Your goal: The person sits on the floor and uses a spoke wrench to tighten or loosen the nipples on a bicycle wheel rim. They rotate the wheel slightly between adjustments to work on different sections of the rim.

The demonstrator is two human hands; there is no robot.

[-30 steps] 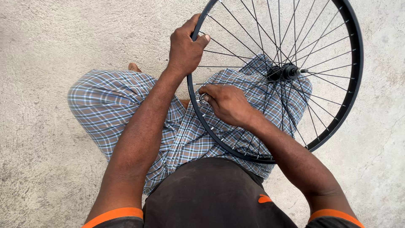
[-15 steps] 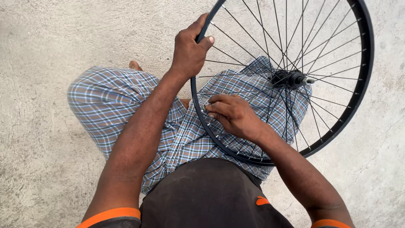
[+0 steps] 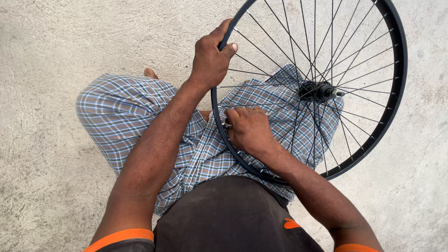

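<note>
The bicycle wheel (image 3: 396, 107) stands on the lap of the sitting person, over the checked cloth (image 3: 121, 116) and the concrete floor (image 3: 46, 196). The left hand (image 3: 211, 58) has its grip closed around the black rim at the top. The right hand (image 3: 249, 130) pinches a small metal tool (image 3: 227, 124) at the rim, near the spokes (image 3: 280, 51). The hub (image 3: 319, 91) is beside it.

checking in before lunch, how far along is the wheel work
Done: the spokes look laced from hub to rim. In hand: the left hand grips the rim's upper edge; the right hand pinches a small metal tool at the rim. Left: how many spokes remain cannot be told.
</note>
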